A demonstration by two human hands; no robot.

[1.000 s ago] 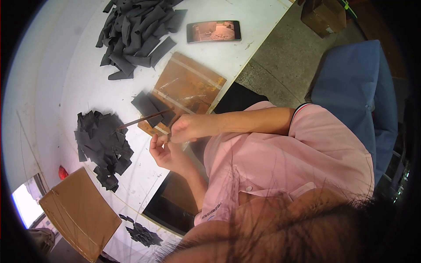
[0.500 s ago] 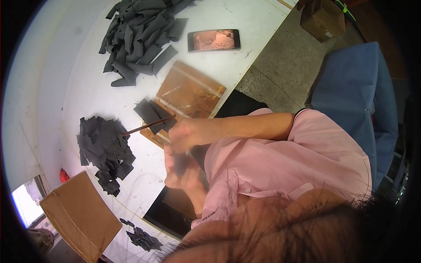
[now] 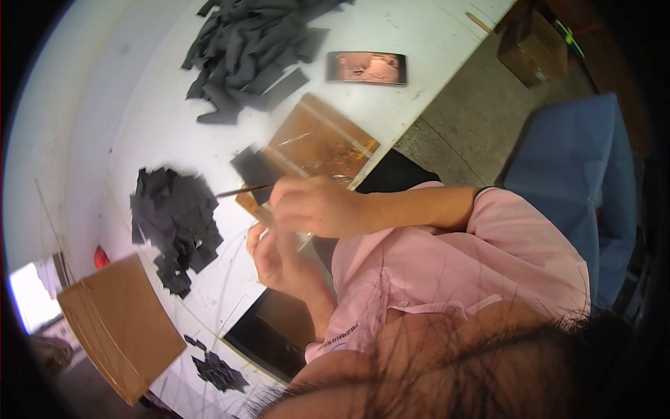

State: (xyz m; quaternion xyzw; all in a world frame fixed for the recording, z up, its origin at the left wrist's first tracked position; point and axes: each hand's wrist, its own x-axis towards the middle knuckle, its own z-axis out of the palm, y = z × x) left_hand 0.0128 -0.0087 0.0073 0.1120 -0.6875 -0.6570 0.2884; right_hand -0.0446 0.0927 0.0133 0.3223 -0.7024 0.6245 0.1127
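My right hand [image 3: 317,207], its forearm coming from the right, has its fingers closed round a thin dark pointed stick [image 3: 244,190]. The stick's free end reaches toward a heap of small dark grey cut pieces [image 3: 174,213]. Just below, my left hand [image 3: 283,262] has its fingers curled close under the right one; what is between them is blurred and hidden. Beyond the hands lies a brown board [image 3: 324,136] with clear tape across it. A dark grey strip [image 3: 250,164] lies at the board's left edge.
A large pile of dark grey strips [image 3: 244,52] and a lit phone [image 3: 366,68] lie on the white table [image 3: 405,115]. A cardboard piece [image 3: 122,325] and a small dark heap [image 3: 220,370] are lower left. A blue-covered object [image 3: 558,160] and a carton [image 3: 534,49] stand beyond the table edge.
The whole view has shifted, so the table things appear farther right. Both hands stay close together. The dark piece that showed between them earlier can no longer be made out.
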